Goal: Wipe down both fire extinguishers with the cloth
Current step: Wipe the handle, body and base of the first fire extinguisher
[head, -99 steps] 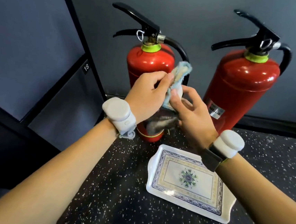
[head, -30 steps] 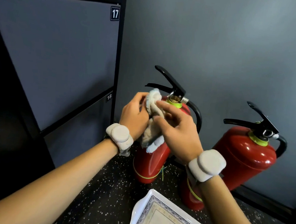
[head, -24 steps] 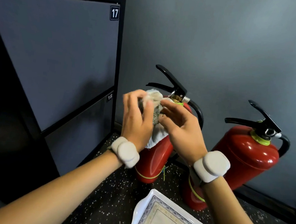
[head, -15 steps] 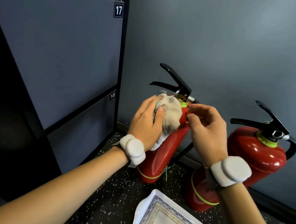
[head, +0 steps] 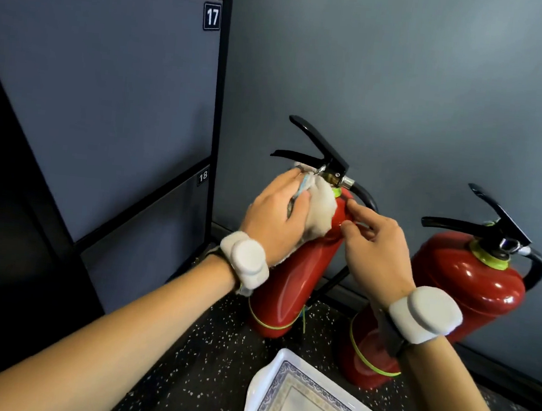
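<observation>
The cloth [head: 321, 207] lay bunched on the shoulder of the left extinguisher [head: 288, 289], just under its valve. The left hand [head: 274, 222] was curled over it, pressing it to the red wall. The cylinder's long axis leaned up and rightward, so the unwiped body ran down below those fingers. The right hand [head: 377, 252] touched the shoulder opposite with forefinger and thumb; whether they pinched anything could not be told. The right extinguisher [head: 474, 284] stood beside, partly behind that wrist. The tray [head: 264, 400] was cut off below.
</observation>
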The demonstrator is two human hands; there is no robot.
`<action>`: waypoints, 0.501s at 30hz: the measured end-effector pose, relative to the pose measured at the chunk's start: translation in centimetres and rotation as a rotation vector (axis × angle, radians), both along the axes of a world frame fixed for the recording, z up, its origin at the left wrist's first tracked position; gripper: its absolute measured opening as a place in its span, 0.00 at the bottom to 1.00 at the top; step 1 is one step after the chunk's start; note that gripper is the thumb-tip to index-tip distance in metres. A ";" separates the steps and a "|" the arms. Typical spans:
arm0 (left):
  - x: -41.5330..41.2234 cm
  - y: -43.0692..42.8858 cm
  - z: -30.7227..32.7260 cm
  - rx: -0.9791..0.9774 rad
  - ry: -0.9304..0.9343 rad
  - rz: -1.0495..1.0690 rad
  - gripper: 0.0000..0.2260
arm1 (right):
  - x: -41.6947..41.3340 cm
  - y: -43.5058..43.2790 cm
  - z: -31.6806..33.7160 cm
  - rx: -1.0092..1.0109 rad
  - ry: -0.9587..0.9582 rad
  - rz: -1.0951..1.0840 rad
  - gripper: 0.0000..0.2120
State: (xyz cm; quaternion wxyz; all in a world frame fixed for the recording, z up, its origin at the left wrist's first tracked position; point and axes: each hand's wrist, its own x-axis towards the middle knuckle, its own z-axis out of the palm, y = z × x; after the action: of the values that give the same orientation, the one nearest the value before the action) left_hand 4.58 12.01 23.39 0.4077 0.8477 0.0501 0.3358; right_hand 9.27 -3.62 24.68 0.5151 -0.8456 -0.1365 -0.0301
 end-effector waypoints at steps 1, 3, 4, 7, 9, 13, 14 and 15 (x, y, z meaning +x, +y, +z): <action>0.1 0.0 0.0 -0.009 0.006 0.008 0.16 | 0.0 0.0 0.0 0.002 0.002 -0.001 0.20; 1.0 0.4 0.7 -0.053 0.078 0.011 0.13 | -0.2 0.0 0.1 0.000 0.002 -0.011 0.20; 1.7 0.8 1.1 -0.072 0.122 0.030 0.12 | -0.3 0.0 0.1 0.001 0.000 -0.017 0.20; 3.6 2.2 2.1 -0.144 0.261 0.054 0.12 | -0.3 -0.2 0.3 0.023 0.022 -0.011 0.20; 3.9 2.8 2.4 -0.200 0.331 0.031 0.13 | -0.1 -0.4 0.0 0.055 0.035 0.015 0.20; 2.3 1.6 1.7 -0.176 0.235 0.045 0.13 | 0.1 -0.5 -0.3 0.061 0.040 0.011 0.19; 1.7 1.0 1.3 -0.143 0.184 0.057 0.12 | 0.0 -0.5 -0.1 0.056 0.049 0.011 0.19; 1.0 0.4 0.9 -0.101 0.123 0.073 0.12 | -0.1 -0.4 0.1 0.050 0.056 0.010 0.19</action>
State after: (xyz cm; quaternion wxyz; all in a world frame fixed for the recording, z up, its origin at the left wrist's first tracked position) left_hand 5.60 12.43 24.26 0.4336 0.8425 0.1229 0.2950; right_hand 9.21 -4.07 24.76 0.5397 -0.8324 -0.1255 -0.0075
